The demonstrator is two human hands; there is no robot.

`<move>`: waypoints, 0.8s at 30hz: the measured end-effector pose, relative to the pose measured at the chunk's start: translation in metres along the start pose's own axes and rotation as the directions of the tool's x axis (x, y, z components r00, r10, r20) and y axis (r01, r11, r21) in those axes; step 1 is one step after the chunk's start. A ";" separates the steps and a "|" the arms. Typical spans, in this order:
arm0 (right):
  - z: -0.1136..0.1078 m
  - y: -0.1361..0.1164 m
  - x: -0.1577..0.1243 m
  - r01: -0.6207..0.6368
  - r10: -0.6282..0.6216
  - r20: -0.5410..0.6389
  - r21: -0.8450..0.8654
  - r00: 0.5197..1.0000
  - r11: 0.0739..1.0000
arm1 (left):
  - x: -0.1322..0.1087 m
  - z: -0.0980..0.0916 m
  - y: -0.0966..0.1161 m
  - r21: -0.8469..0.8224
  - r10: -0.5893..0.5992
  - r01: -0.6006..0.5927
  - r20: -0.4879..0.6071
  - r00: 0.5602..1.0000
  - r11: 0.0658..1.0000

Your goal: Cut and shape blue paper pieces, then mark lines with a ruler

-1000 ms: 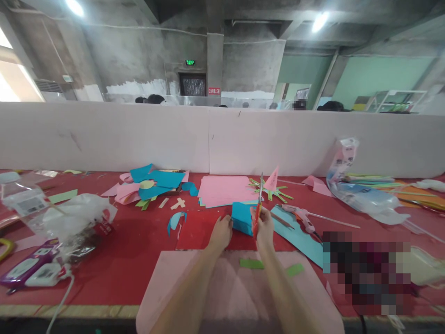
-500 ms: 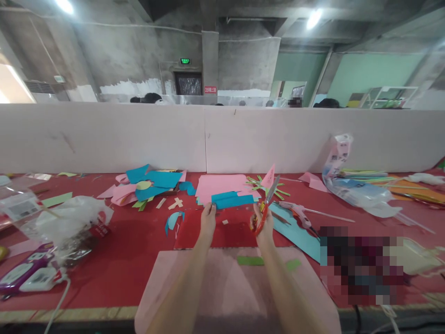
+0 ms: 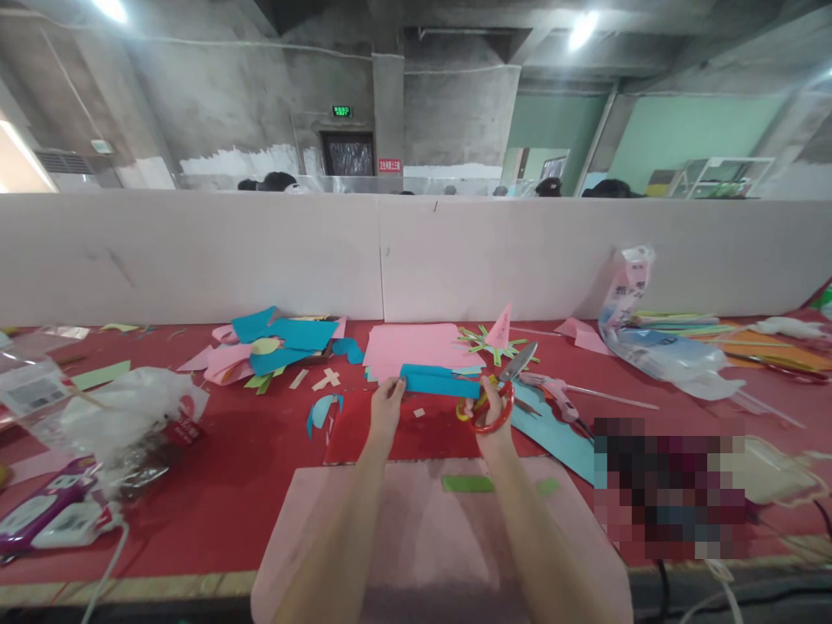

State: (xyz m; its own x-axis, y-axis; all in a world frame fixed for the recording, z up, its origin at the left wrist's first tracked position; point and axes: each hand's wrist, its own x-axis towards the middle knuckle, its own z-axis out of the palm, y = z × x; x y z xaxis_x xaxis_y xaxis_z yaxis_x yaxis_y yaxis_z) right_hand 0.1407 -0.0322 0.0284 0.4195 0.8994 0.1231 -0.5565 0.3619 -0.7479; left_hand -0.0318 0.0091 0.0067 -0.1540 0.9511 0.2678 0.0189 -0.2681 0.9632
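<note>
My left hand [image 3: 388,404] pinches the left end of a blue paper strip [image 3: 434,379], which is held up level above a red sheet [image 3: 370,433]. At the strip's right end, my right hand [image 3: 492,412] is closed around red-and-yellow-handled scissors [image 3: 497,414]. The scissors' blades point up and to the right, away from the strip, and look parted. My right fingers also seem to touch the strip's right end. Behind the strip lies a stack of pink paper [image 3: 416,342]. A pink paper cone [image 3: 500,329] stands on green paper strips just beyond the blades.
Blue and pink paper scraps [image 3: 286,342] lie at the left. A pink glue gun [image 3: 555,394] rests beside light blue paper [image 3: 552,438] on the right. Plastic bags [image 3: 676,364] lie farther right. A white partition [image 3: 292,260] closes the back edge.
The scissors have turned in my right hand, so their blades now lean farther right. The strip's right end has dipped slightly. My left hand keeps its pinch.
</note>
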 end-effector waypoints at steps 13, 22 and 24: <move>0.000 0.002 0.005 -0.027 0.024 -0.133 -0.025 0.991 0.999 | -0.005 0.005 0.012 -0.146 -0.101 0.109 0.058 0.993 0.983; -0.005 0.007 0.007 0.006 -0.010 -0.097 -0.041 0.995 0.999 | -0.006 0.007 0.014 -0.099 -0.062 0.075 0.126 0.990 0.992; -0.005 0.009 0.006 0.006 -0.012 -0.094 -0.066 0.995 0.998 | -0.007 0.007 0.014 -0.093 -0.063 0.076 0.130 0.989 0.993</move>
State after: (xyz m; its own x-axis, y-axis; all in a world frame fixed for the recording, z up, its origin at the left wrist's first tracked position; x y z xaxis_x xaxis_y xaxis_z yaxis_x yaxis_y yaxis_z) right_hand 0.1418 -0.0243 0.0191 0.4918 0.8679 0.0702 -0.5053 0.3501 -0.7887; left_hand -0.0234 -0.0004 0.0189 -0.0247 0.9780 0.2069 -0.0843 -0.2083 0.9744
